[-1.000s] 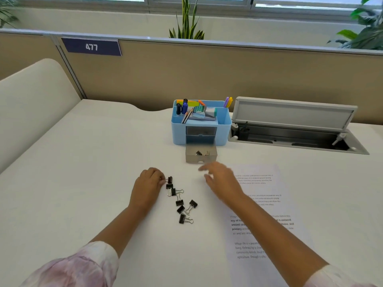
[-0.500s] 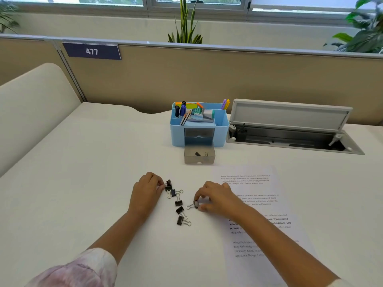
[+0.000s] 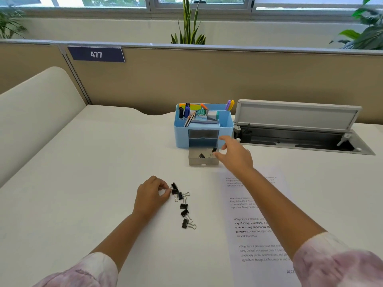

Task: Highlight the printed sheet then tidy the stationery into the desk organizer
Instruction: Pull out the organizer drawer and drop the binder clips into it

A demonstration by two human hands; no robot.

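Observation:
Several black binder clips [image 3: 184, 206] lie in a loose line on the white desk. My left hand [image 3: 152, 193] rests beside the top of that line and pinches the wire handle of the nearest clip [image 3: 174, 186]. My right hand [image 3: 235, 155] reaches over the right edge of the grey drawer [image 3: 204, 161], fingers spread, with a black clip [image 3: 214, 150] just off its fingertips inside the drawer. Another clip lies in the drawer. The drawer is pulled out of the blue desk organizer [image 3: 181, 134], which holds pens and highlighters. The printed sheet [image 3: 259, 224] lies under my right forearm.
An open cable hatch [image 3: 300, 139] with its lid raised sits in the desk right of the organizer. A beige partition with a "477" label [image 3: 96, 54] runs along the back, and a curved white divider [image 3: 37, 112] rises on the left.
My right hand picked a clip from the right side of the line and carried it forward to the drawer, where its fingers have spread. My left hand has stayed at the clips.

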